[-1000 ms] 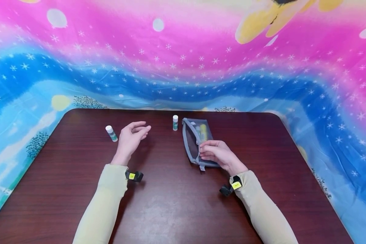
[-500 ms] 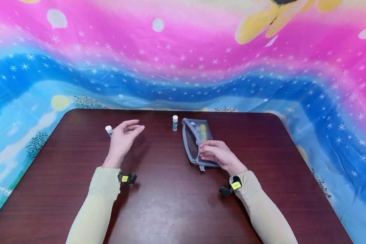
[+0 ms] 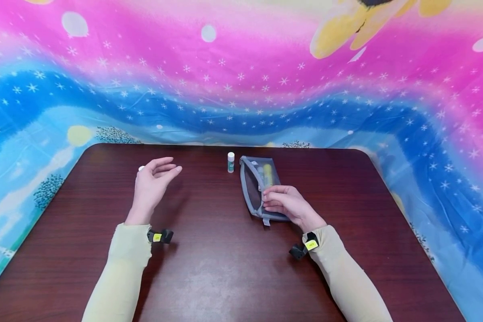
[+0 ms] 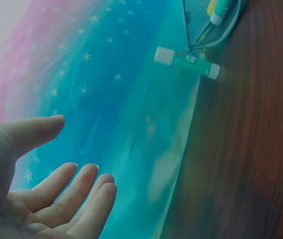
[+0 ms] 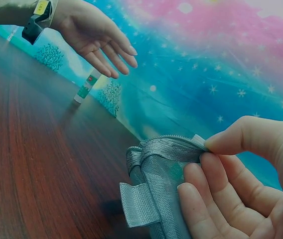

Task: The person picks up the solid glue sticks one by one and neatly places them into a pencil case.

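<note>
My left hand hovers above the left of the table, thumb and fingers apart with nothing between them. Behind it in the head view, a glue stick is nearly hidden, just its white cap showing; the right wrist view has it standing on the table. My right hand pinches the near side of a grey mesh zip pouch between thumb and fingers, its mouth gaping to the left. Through the mesh I see a yellow-green tube and a paler one. A second glue stick stands upright left of the pouch.
The dark wooden table has rounded back corners. Right behind its far edge hangs a colourful printed cloth, which also runs down both sides. A fabric tab sticks out from the pouch's end.
My left hand has moved left across the table, passing in front of the left glue stick and covering most of it. The right hand keeps its pinch on the pouch without moving.
</note>
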The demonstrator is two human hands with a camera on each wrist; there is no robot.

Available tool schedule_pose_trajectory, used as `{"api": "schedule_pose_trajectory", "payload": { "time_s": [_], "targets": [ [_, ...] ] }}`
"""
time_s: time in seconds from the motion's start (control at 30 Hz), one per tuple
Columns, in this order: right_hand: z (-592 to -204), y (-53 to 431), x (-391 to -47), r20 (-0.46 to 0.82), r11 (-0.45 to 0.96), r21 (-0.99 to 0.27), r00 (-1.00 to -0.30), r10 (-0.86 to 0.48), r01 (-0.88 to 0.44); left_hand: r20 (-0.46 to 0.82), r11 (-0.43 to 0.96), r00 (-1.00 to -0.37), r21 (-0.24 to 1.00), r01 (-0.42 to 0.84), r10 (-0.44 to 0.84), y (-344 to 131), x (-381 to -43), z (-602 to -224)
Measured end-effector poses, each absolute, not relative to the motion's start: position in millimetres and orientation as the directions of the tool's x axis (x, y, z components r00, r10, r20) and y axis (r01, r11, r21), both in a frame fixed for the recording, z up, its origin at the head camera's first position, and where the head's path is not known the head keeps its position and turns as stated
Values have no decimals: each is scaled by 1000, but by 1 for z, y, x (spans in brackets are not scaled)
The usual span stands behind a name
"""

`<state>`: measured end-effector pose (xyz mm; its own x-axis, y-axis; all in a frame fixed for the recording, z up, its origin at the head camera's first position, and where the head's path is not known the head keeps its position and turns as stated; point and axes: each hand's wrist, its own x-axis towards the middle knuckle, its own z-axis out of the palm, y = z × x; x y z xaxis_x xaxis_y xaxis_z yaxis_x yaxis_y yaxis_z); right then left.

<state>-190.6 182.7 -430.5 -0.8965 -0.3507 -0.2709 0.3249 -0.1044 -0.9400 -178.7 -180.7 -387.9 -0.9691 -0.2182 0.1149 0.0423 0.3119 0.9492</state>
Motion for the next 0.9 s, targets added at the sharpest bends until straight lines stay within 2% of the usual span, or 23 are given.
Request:
{"api": "schedule_pose_trajectory", "payload": {
  "time_s": [0.53,0.9],
  "targets": [
    [-429,183,-190,-271,-93,-942,-896,-351,321,161,294,-937,953,67,-309,-204,-170,-376],
    [-429,184,-190,-258,-90,-947,-897,-360,308,219,265,-871,958,108,-439,-223,-168,-369]
  ]
}}
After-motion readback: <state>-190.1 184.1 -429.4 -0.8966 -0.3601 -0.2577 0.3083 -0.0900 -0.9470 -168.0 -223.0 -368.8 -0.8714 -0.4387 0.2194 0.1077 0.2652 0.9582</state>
